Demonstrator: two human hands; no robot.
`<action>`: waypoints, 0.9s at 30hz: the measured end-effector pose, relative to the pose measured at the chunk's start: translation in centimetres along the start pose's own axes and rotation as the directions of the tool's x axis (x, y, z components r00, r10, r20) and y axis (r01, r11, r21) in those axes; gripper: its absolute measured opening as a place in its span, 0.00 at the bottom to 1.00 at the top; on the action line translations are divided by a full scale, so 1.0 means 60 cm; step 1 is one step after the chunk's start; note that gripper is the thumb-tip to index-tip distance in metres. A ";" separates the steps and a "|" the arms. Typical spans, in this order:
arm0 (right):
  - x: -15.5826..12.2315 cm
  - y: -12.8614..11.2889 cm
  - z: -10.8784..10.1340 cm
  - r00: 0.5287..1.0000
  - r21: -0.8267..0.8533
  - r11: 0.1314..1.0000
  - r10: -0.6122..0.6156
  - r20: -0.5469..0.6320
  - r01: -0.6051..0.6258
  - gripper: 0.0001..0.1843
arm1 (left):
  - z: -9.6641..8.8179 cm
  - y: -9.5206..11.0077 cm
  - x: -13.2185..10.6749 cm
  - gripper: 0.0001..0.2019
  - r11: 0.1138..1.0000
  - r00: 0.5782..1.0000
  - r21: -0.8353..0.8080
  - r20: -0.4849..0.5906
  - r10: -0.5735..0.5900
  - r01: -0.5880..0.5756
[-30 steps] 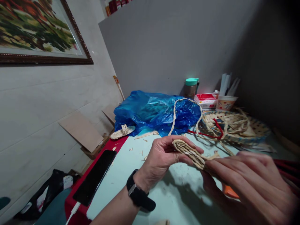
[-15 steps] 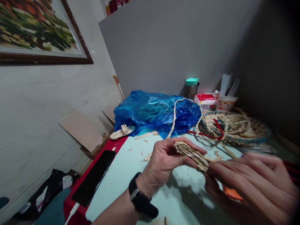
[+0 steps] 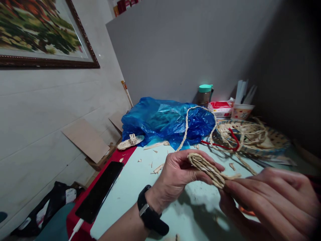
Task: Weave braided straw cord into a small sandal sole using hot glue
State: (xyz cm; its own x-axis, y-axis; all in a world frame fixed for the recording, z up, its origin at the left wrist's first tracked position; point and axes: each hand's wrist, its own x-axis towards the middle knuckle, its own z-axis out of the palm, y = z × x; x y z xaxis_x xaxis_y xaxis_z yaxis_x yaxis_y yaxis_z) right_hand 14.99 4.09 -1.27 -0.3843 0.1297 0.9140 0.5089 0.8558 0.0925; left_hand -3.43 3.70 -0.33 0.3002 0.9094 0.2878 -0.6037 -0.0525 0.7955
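A small oval coil of braided straw cord (image 3: 207, 169) is held above the table, tilted down to the right. My left hand (image 3: 179, 172), wearing a black watch, grips its left end between thumb and fingers. At the lower right end, my right hand (image 3: 265, 197) pinches the coil with fingertips and thumb. A loose straw end sticks out beside the right fingers. From behind my left hand a pale braided cord (image 3: 186, 129) loops up over the blue bag and down to the right; whether it joins the coil is hidden.
A blue plastic bag (image 3: 160, 117) lies at the back, with a tiny straw sandal (image 3: 130, 142) at its left. A woven basket (image 3: 278, 140) holds cords. Behind stand a jar (image 3: 204, 95), a tissue pack (image 3: 220, 108) and a paper cup (image 3: 242, 111). A phone (image 3: 100, 190) lies left.
Both hands and the coil have shifted slightly down and to the right. The grip looks the same, and the surroundings have hardly moved.
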 end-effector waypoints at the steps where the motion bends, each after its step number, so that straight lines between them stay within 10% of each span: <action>1: 0.001 -0.006 0.000 0.998 0.009 0.998 0.057 -0.003 -0.057 0.07 | 0.001 -0.001 0.000 0.15 1.000 1.000 -0.001 -0.002 0.002 -0.002; 9: 0.008 -0.023 -0.004 0.989 0.038 0.989 0.143 0.026 -0.144 0.10 | 0.003 0.000 -0.002 0.13 1.000 1.000 -0.011 -0.021 -0.007 0.007; 19: 0.011 -0.011 -0.011 0.997 -0.004 0.999 -0.054 0.047 0.055 0.15 | 0.010 0.019 0.003 0.11 0.997 0.994 0.069 -0.098 0.046 -0.039; 24: -0.004 0.021 -0.025 0.962 0.071 0.961 0.263 0.067 -0.268 0.10 | 0.008 0.026 0.004 0.11 0.997 0.991 0.042 -0.110 0.074 -0.069; 27: -0.014 0.053 -0.029 0.978 0.040 0.977 0.209 0.008 -0.209 0.12 | 0.006 0.025 0.003 0.11 0.997 0.990 0.031 -0.116 0.076 -0.073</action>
State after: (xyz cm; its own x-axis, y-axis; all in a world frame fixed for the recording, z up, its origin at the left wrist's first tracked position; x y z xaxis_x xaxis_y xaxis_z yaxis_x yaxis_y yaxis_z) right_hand 18.29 5.83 -1.05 -0.2753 0.3099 0.9100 0.5467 0.8291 -0.1170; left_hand -4.04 3.66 1.11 0.1660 0.9445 0.2835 -0.6006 -0.1312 0.7887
